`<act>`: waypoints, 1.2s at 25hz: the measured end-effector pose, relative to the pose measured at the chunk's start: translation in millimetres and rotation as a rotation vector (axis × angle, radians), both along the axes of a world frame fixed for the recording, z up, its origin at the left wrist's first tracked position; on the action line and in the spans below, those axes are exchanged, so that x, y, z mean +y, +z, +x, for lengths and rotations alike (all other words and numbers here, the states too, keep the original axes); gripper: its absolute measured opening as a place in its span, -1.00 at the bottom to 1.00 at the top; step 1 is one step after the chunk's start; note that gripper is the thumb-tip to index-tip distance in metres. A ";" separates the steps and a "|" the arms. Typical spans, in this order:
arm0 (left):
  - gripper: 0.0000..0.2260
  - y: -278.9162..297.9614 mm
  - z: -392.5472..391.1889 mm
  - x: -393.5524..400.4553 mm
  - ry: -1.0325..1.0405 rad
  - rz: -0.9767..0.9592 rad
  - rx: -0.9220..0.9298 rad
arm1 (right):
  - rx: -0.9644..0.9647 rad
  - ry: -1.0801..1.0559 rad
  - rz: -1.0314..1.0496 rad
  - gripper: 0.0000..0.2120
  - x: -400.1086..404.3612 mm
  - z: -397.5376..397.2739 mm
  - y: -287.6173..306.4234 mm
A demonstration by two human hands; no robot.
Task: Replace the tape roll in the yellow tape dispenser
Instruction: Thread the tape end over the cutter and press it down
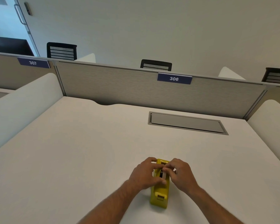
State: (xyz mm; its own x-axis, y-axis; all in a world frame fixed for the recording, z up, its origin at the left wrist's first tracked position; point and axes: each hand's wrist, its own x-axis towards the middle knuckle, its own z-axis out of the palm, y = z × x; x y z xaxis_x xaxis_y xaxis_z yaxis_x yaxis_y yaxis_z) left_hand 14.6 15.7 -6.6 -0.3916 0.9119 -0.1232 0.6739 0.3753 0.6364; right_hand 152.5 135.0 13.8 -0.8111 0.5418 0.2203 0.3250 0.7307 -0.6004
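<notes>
Near the bench front edge, well short of the grey hatch and partition, stands the dispenser; left hand grips its side, right hand fingers pinch the roll

The tape dispenser sits on the desk, between both hands, before the partition.

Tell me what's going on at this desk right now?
A person is working on a yellow tape dispenser that sits on a white desk. The left hand grips its side while the right hand fingers the tape roll in its middle. Whether the roll is going in or coming out cannot be told.
</notes>
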 end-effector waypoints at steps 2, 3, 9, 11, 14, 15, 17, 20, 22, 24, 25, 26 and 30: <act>-0.18 -0.5 -8.1 -5.2 -0.058 -0.027 -0.013 | 0.012 0.005 0.020 -0.93 -3.2 2.1 -0.5; -0.12 -0.1 -12.1 -7.0 -0.080 -0.059 0.005 | 0.020 0.007 0.028 -0.92 -4.7 2.9 -1.1; -0.09 4.2 -15.2 -7.8 -0.141 -0.162 0.113 | 0.063 0.010 0.073 -0.89 -14.8 10.6 -6.7; -0.10 5.7 -17.1 -8.3 -0.166 -0.189 0.119 | 0.053 0.016 0.061 -0.89 -20.8 14.2 -10.4; -0.10 9.0 -18.9 -9.2 -0.187 -0.230 0.120 | 0.038 0.013 0.041 -0.90 -27.7 20.3 -17.2; -0.10 10.1 -17.9 -9.6 -0.182 -0.232 0.128 | 0.036 0.002 0.024 -0.90 -29.3 21.9 -18.9; -0.10 11.8 -14.6 -10.2 -0.170 -0.234 0.150 | 0.043 -0.027 -0.015 -0.90 -32.3 24.5 -20.9; -0.11 13.2 -10.2 -10.5 -0.156 -0.245 0.188 | 0.036 -0.026 -0.031 -0.88 -37.0 27.8 -22.2; -0.12 15.1 -9.0 -10.3 -0.146 -0.251 0.198 | 0.031 -0.014 -0.026 -0.86 -41.1 31.0 -22.8; -0.11 16.4 -7.3 -10.2 -0.139 -0.254 0.205 | 0.045 -0.018 -0.038 -0.82 -43.0 34.5 -22.7; -0.11 16.8 -6.3 -10.3 -0.135 -0.255 0.212 | 0.048 -0.023 -0.045 -0.82 -43.9 36.3 -22.2; -0.11 17.1 -5.5 -10.5 -0.130 -0.256 0.219 | 0.050 -0.024 -0.051 -0.83 -45.1 37.7 -21.4; -0.11 17.9 -3.5 -10.8 -0.121 -0.259 0.231 | 0.057 0.018 -0.049 -0.89 -49.8 41.3 -19.0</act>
